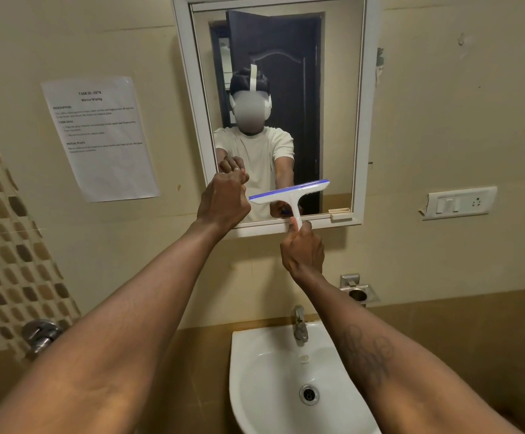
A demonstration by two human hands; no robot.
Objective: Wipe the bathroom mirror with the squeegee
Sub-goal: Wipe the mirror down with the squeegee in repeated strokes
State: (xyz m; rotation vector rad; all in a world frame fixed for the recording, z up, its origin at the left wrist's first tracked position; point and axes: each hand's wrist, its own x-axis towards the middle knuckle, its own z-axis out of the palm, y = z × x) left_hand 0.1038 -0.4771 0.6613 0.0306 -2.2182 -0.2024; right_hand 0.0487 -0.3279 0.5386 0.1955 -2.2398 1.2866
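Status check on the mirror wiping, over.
Right hand gripping squeegee handle, blade low on mirror. Left hand fisted at the mirror's lower left, empty. Nothing blocking the glass.

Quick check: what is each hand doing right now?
Left hand: closed in a fist at the mirror, holding nothing visible.
Right hand: closed on the squeegee handle.

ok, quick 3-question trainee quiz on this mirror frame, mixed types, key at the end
1. True or false: the right hand grips the squeegee by its handle.
2. The left hand is: A) open flat on the glass B) closed in a fist at the mirror's lower left C) on the tap.
3. Fill in: below the mirror, a white ____ is mounted.

Key: 1 true; 2 B; 3 sink.
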